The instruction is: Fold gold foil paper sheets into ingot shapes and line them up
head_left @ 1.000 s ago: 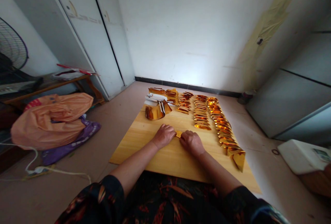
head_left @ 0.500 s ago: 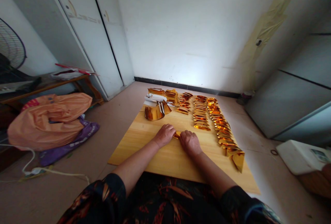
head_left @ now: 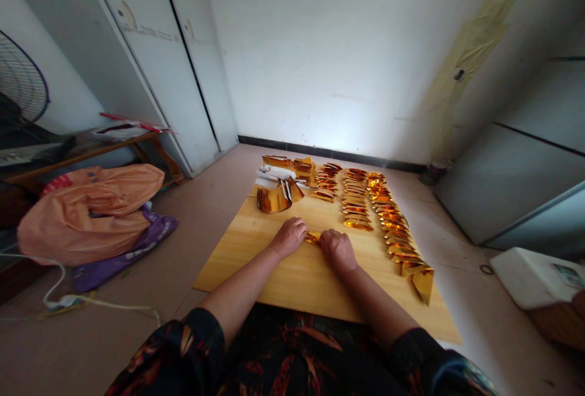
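A small piece of gold foil paper (head_left: pixel 312 237) lies low over the wooden board, between my two hands. My left hand (head_left: pixel 290 237) is closed on its left end, and my right hand (head_left: pixel 338 249) has its fingers curled round the right end. My fingertips are partly hidden behind the knuckles. Behind the hands, a curved stack of gold sheets (head_left: pixel 273 198) sits beside white paper bundles (head_left: pixel 276 172). To the right, folded gold pieces stand in rows, a middle row (head_left: pixel 355 199) and a longer outer row (head_left: pixel 395 231) among them.
The wooden board (head_left: pixel 237 250) rests low above the tiled floor. On the left are an orange bag (head_left: pixel 86 213), a purple bag (head_left: pixel 123 256), a white cable and a bench with a fan. A white box (head_left: pixel 534 277) stands at the right, near a grey cabinet.
My hands have moved slightly apart, and more of the gold piece shows between them. The whole view has shifted a little.
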Action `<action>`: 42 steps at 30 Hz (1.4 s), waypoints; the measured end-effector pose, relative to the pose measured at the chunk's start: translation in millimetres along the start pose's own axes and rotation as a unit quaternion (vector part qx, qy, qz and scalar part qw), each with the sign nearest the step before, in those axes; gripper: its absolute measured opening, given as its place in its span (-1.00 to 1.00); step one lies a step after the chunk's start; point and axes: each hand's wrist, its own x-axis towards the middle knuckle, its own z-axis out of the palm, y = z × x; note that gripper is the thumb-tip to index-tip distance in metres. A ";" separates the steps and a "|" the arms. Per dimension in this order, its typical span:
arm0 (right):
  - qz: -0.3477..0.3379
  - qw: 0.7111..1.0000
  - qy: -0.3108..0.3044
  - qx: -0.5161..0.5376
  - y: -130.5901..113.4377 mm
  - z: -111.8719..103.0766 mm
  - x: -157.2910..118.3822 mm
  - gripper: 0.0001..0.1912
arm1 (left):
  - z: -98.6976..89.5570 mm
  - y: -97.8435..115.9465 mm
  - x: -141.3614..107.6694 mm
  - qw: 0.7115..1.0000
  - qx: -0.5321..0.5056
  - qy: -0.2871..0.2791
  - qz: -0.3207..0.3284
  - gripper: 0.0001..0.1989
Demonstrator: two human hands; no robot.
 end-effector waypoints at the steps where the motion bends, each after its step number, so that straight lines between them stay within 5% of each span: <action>1: -0.001 1.000 0.001 0.005 0.3 -0.2 0.0 -0.81 | -0.1 0.0 0.0 1.000 -0.001 -0.001 -0.006 -0.86; 23: 0.072 0.997 0.020 0.017 -8.4 -1.1 -0.2 -0.84 | 1.4 12.6 -4.3 0.998 0.040 0.009 -0.048 -0.87; 42: 0.029 0.999 0.010 -0.013 -1.8 5.0 -0.7 -0.83 | -2.4 20.8 -3.7 0.996 0.083 0.000 -0.042 -0.86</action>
